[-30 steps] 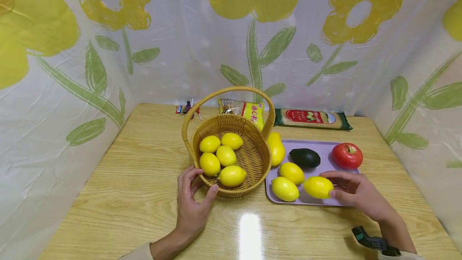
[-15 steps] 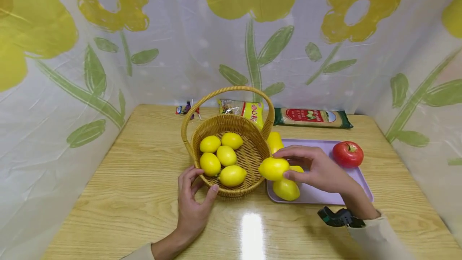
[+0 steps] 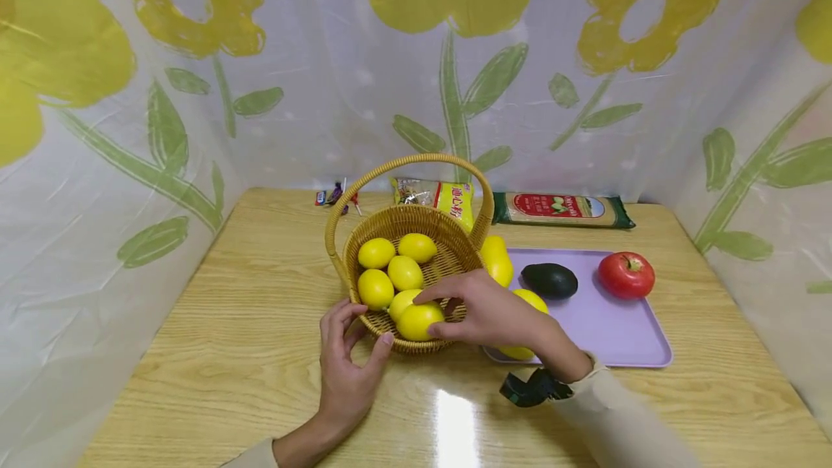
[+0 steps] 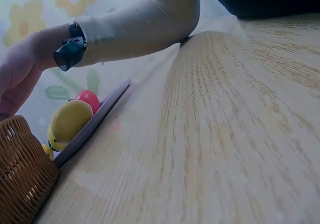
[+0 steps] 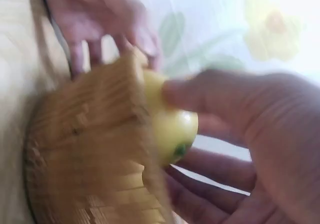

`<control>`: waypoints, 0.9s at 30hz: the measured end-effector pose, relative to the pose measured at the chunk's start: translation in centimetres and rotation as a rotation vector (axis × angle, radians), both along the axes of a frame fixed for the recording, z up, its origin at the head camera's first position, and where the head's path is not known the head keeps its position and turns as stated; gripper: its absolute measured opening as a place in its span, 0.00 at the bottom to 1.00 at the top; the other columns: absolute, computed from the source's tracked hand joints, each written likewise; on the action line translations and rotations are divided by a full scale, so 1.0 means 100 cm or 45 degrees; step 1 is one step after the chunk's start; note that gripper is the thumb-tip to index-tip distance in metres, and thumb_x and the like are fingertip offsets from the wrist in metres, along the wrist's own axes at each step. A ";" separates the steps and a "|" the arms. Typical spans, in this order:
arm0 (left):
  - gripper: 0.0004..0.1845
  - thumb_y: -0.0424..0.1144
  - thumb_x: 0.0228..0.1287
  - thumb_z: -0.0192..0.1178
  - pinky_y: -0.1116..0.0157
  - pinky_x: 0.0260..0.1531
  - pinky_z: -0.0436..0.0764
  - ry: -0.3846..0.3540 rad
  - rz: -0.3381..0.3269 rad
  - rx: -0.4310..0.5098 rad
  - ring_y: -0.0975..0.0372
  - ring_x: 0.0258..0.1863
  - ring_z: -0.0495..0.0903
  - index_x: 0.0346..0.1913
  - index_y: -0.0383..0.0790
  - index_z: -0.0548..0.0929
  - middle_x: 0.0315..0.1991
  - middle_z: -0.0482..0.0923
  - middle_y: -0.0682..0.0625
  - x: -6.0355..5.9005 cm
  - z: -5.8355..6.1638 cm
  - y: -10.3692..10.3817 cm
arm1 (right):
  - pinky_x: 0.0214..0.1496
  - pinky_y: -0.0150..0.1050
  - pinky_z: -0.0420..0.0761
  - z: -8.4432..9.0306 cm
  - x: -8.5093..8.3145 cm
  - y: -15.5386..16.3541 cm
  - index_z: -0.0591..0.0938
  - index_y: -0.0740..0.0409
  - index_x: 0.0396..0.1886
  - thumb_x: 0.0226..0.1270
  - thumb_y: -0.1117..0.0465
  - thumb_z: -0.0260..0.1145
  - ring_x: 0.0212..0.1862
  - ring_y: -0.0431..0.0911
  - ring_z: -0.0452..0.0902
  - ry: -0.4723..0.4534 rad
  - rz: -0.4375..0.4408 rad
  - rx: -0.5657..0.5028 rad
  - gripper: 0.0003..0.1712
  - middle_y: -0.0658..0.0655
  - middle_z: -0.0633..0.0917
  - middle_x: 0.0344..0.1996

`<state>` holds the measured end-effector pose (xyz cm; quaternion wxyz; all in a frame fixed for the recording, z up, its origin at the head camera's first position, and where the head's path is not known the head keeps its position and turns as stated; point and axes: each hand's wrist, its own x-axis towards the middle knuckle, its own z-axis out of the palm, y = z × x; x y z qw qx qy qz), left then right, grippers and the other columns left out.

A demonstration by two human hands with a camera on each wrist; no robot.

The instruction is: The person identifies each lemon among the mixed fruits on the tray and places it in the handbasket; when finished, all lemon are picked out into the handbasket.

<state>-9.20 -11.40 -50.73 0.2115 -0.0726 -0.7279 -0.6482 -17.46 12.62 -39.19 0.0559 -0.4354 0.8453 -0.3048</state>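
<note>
My right hand (image 3: 484, 309) pinches a yellow lemon (image 3: 421, 322) between thumb and fingers, inside the near part of a wicker basket (image 3: 455, 255). In the right wrist view this lemon (image 5: 172, 126) overlaps the blurred basket rim. Several other lemons (image 3: 375, 289) lie in the basket's left half, one of them partly covered by the held one. My left hand (image 3: 351, 363) holds the basket's near-left rim, fingers at its side and thumb at the front. Only the basket's woven side (image 4: 22, 169) appears in the left wrist view, where the left hand is out of sight.
Right of the basket, a lilac tray (image 3: 617, 331) bears a dark avocado (image 3: 549, 281), a red round fruit (image 3: 626, 275) and lemons (image 3: 533, 300) partly behind my right arm. A long yellow fruit (image 3: 497, 261) lies beside it. Packets (image 3: 562, 209) and small sweets (image 3: 334, 193) line the back.
My right hand has carried a lemon from above the tray leftward over the rim and down into the basket. The left hand has stayed at the rim.
</note>
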 end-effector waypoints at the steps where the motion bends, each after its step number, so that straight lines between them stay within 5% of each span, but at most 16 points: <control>1: 0.28 0.26 0.70 0.71 0.60 0.73 0.82 0.001 0.000 0.001 0.44 0.73 0.72 0.67 0.26 0.72 0.74 0.61 0.36 0.000 0.000 0.000 | 0.63 0.42 0.90 -0.001 0.002 -0.005 0.90 0.51 0.63 0.72 0.56 0.78 0.57 0.41 0.88 0.005 0.007 0.001 0.22 0.48 0.92 0.58; 4: 0.28 0.26 0.69 0.71 0.61 0.73 0.82 0.005 -0.002 0.010 0.43 0.73 0.72 0.67 0.26 0.72 0.73 0.61 0.37 -0.001 0.000 0.000 | 0.70 0.43 0.87 -0.005 0.006 -0.013 0.88 0.52 0.66 0.74 0.54 0.77 0.65 0.42 0.86 -0.004 0.019 -0.015 0.23 0.48 0.90 0.62; 8: 0.28 0.26 0.69 0.71 0.63 0.74 0.81 0.012 -0.012 0.014 0.42 0.73 0.72 0.67 0.25 0.72 0.73 0.61 0.34 -0.003 -0.001 0.001 | 0.69 0.45 0.88 -0.007 0.009 0.000 0.87 0.52 0.68 0.75 0.54 0.77 0.64 0.43 0.86 -0.093 -0.004 -0.139 0.24 0.48 0.90 0.64; 17: 0.28 0.26 0.69 0.71 0.59 0.73 0.82 0.003 -0.019 0.013 0.41 0.72 0.72 0.67 0.26 0.72 0.74 0.61 0.34 -0.001 0.001 0.001 | 0.69 0.51 0.88 -0.027 0.013 0.092 0.85 0.60 0.69 0.74 0.73 0.72 0.66 0.54 0.87 -0.472 -0.102 -0.593 0.25 0.63 0.88 0.65; 21: 0.28 0.26 0.69 0.72 0.62 0.73 0.82 0.021 -0.005 0.014 0.42 0.72 0.72 0.67 0.26 0.73 0.73 0.62 0.36 -0.002 0.000 0.000 | 0.69 0.43 0.87 -0.035 0.019 0.132 0.84 0.62 0.69 0.74 0.76 0.69 0.66 0.52 0.87 -0.487 -0.234 -0.641 0.25 0.66 0.87 0.65; 27: 0.27 0.25 0.69 0.70 0.66 0.72 0.82 0.072 0.002 0.021 0.46 0.72 0.73 0.67 0.24 0.73 0.73 0.62 0.33 -0.001 -0.001 0.000 | 0.67 0.33 0.87 -0.049 0.026 0.167 0.84 0.67 0.68 0.75 0.77 0.68 0.64 0.48 0.88 -0.458 -0.445 -0.634 0.24 0.59 0.89 0.64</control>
